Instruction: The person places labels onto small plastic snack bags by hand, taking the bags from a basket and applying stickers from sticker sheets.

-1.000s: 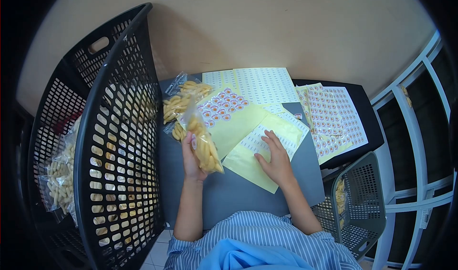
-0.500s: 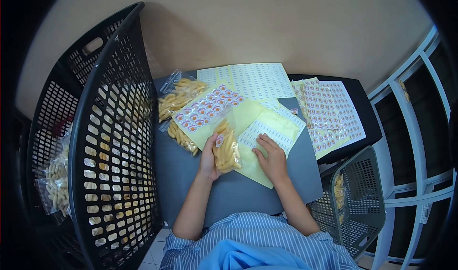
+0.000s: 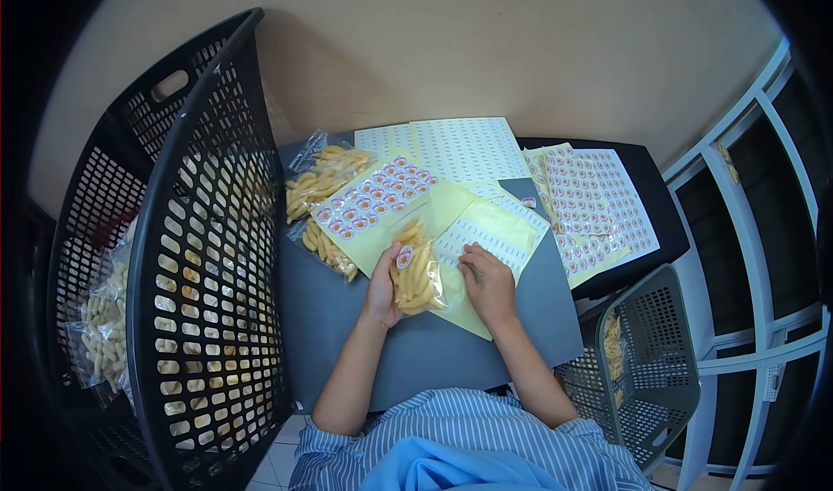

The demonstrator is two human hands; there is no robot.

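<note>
My left hand [image 3: 382, 293] is wrapped round a clear plastic bag of yellow finger-shaped snacks [image 3: 418, 274], which carries a round sticker [image 3: 404, 258]. My right hand [image 3: 488, 284] is over a sheet of small printed labels [image 3: 495, 235], its fingers curled and the thumb close to the index finger. Whatever may be between those fingertips is too small to make out. Left of this sheet, a sheet of round stickers [image 3: 379, 198] on yellow backing partly covers more snack bags [image 3: 323, 183]. Bare yellow backing paper [image 3: 462, 313] lies under the held bag.
A large dark perforated basket [image 3: 208, 231] with snack bags rises at the left of the grey table [image 3: 347, 369]. More label sheets [image 3: 464, 148] lie by the wall, and round-sticker sheets [image 3: 599, 205] at the right. Below them stands a smaller green-grey basket [image 3: 651, 361] with snacks.
My right hand's fingers have curled in from lying flatter on the label sheet. The held bag has shifted slightly right and down, still in my left hand.
</note>
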